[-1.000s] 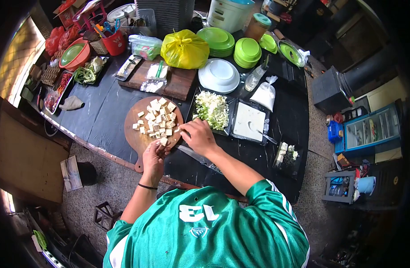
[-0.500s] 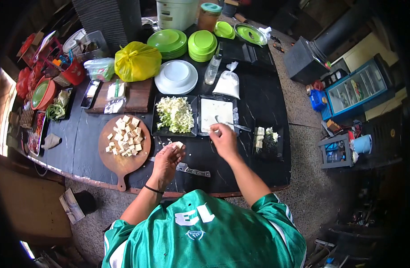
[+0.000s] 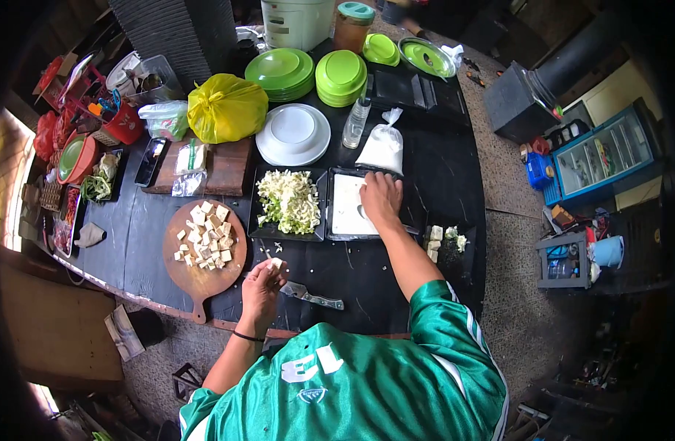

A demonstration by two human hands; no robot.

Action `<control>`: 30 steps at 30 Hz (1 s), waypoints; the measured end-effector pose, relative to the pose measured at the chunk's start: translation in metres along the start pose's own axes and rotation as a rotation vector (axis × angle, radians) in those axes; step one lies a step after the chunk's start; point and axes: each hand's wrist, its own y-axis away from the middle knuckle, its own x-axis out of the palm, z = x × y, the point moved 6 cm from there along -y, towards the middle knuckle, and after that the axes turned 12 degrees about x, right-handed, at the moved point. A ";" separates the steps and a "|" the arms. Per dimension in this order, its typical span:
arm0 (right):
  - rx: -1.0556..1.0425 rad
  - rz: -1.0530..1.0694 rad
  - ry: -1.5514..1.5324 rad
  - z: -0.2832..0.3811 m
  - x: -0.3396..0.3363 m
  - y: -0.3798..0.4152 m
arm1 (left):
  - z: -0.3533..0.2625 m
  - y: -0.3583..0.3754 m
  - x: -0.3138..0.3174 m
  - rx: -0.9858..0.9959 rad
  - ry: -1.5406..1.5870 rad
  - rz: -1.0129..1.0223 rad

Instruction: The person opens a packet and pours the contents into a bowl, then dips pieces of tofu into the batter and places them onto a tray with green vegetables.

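Observation:
My left hand point(image 3: 262, 285) pinches a pale tofu piece point(image 3: 276, 264) between thumb and fingers, above the table between the round wooden board and the knife. Tofu cubes point(image 3: 207, 237) are heaped on that board point(image 3: 178, 272). Palm down, my right hand point(image 3: 381, 195) reaches over the right side of a black tray of white liquid point(image 3: 346, 200); its fingertips are hidden, so a grip cannot be made out. A spoon point(image 3: 362, 212) rests in the liquid, its handle hidden by my hand. A knife point(image 3: 312, 295) lies near the front edge.
Chopped cabbage point(image 3: 287, 200) fills a black plate left of the liquid. Behind stand a bag of white powder point(image 3: 382, 147), a clear bottle point(image 3: 356, 123), white plates point(image 3: 293, 134) and a yellow bag point(image 3: 227, 107). A dark plate with white blocks point(image 3: 434, 242) sits at right.
My right hand has moved forward from the tray's near edge to over its right side. My left hand has drawn back toward me and left, still pinching the tofu piece.

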 end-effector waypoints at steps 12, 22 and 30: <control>-0.068 0.576 -0.449 0.020 0.014 -0.002 | -0.004 0.008 -0.025 0.018 -0.023 -0.087; -0.225 0.111 -0.367 0.019 -0.020 0.007 | -0.003 0.014 -0.024 0.016 -0.004 -0.067; -0.221 0.491 -0.510 0.031 -0.036 0.040 | -0.001 0.014 -0.026 0.029 -0.001 -0.041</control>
